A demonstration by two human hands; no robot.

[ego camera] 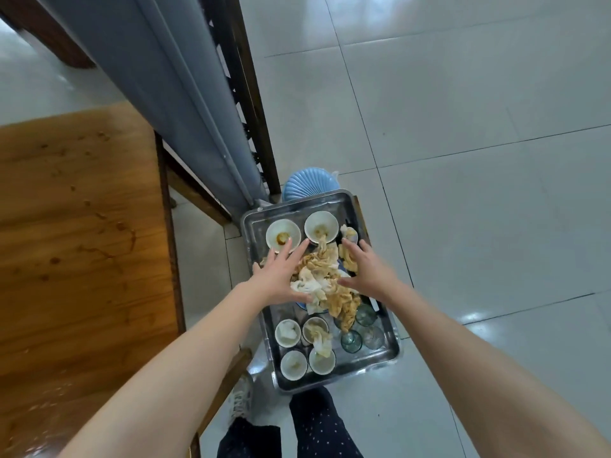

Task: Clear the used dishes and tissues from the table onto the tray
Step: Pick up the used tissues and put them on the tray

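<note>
A metal tray (390, 345) sits low in front of me, below the table's level. Two white bowls (283, 235) (321, 227) stand at its far end and several small white cups (293, 364) at its near end, some stuffed with tissue. Three green glasses (351, 340) stand at the near right. A heap of stained, crumpled tissues (325, 282) fills the middle, over a blue plate whose rim just shows. My left hand (277, 276) rests with straight fingers on the heap's left side. My right hand (367, 269) lies spread on its right side.
The wooden table (76, 246) on my left is smeared with sauce stains. A grey partition (185, 104) and a dark wooden frame run past the tray's far end. A blue ribbed bin (307, 185) stands behind the tray. White floor tiles stretch to the right.
</note>
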